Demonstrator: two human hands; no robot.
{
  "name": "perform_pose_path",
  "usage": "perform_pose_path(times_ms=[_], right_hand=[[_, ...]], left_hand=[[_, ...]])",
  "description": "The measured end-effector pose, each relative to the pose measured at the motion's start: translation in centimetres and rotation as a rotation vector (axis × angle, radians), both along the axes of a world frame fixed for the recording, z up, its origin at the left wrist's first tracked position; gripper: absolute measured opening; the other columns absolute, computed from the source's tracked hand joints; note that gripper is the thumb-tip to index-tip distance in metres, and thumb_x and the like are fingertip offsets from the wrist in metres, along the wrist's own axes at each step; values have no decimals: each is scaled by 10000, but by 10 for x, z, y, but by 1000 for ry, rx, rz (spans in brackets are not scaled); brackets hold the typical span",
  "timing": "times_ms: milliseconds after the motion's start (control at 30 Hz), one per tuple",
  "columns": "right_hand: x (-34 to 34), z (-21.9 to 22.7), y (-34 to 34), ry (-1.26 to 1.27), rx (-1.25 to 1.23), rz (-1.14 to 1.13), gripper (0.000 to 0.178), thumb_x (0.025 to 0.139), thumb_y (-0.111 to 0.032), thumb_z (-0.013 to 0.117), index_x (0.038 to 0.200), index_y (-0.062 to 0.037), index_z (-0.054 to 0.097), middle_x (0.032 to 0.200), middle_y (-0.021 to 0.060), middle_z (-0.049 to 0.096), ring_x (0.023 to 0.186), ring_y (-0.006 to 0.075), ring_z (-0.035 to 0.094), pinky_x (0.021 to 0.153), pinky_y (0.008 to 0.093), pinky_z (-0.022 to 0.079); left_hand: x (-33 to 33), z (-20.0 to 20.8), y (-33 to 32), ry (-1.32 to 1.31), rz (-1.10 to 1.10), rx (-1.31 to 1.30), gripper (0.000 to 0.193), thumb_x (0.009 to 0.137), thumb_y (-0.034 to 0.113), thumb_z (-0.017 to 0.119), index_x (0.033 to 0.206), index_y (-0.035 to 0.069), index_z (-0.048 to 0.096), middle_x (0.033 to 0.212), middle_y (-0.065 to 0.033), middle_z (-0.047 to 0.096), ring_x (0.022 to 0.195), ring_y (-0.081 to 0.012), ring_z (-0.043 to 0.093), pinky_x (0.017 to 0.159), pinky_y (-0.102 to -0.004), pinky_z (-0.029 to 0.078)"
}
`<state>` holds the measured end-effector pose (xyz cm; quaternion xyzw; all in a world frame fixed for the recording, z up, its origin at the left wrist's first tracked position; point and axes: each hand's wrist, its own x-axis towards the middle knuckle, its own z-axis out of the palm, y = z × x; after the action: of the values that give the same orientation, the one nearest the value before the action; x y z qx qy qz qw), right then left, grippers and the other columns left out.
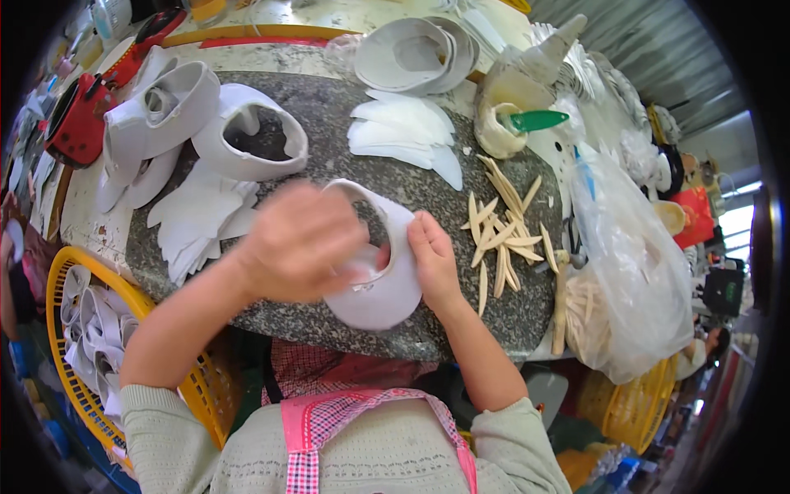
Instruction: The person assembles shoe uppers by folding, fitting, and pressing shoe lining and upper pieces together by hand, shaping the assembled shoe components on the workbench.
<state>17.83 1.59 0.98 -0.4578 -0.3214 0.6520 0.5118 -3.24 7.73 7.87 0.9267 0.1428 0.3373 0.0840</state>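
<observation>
Right hand [434, 257] gripped the shell [383, 303] at its two o'clock, toward six o'clock on the desk [329, 123]; the left hand [304, 235] blurred at nine, its hold impossible to tell. Steadying the shell from the right and working evenly, without buckling it, probably served best.

From afar I saw the left hand [306, 235] too blurred to read its hold, hiding part of the white piece [387, 300], which itself covered some of the right hand [434, 262].
</observation>
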Motion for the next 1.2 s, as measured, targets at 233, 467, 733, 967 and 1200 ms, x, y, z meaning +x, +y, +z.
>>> perform_pose_path(times_ms=[233,467,733,967,1200], right_hand=[[18,18,16,-1260,311,156,357,860,-450,504,869,-93,498,669,137,614,658,359,602,592,458,441],[30,13,162,-1235,735,-63,211,783,-232,623,909,-62,613,934,117,627,849,297,596,742,399,465],[-7,15,213,-1509,743,410,242,730,-206,641,961,-133,645,1043,88,563,891,276,578,797,388,466],[25,-21,207,-175,599,97,72,719,17,671,785,-2,651,1013,65,511,772,110,555,677,240,469],[86,52,188,441,829,-103,35,790,-19,648,823,-26,639,1024,59,533,724,99,528,674,239,453]], left_hand=[[0,-48,-16,429,102,134,513,716,539,560,952,86,610,1032,-69,549,1031,-243,489,967,-458,302],[20,-7,11,317,-50,221,506,696,516,603,803,22,614,978,-106,591,981,-291,532,902,-432,401],[33,-3,71,113,393,-24,166,729,133,655,770,21,538,806,-111,596,758,-256,574,650,-348,448],[75,-53,127,-256,500,-820,580,765,4,524,1308,31,324,1156,-175,541,1012,-322,550,886,-357,432],[80,-54,128,492,359,-327,496,765,28,538,1254,51,453,1302,-141,465,1173,-314,417,941,-361,403]])
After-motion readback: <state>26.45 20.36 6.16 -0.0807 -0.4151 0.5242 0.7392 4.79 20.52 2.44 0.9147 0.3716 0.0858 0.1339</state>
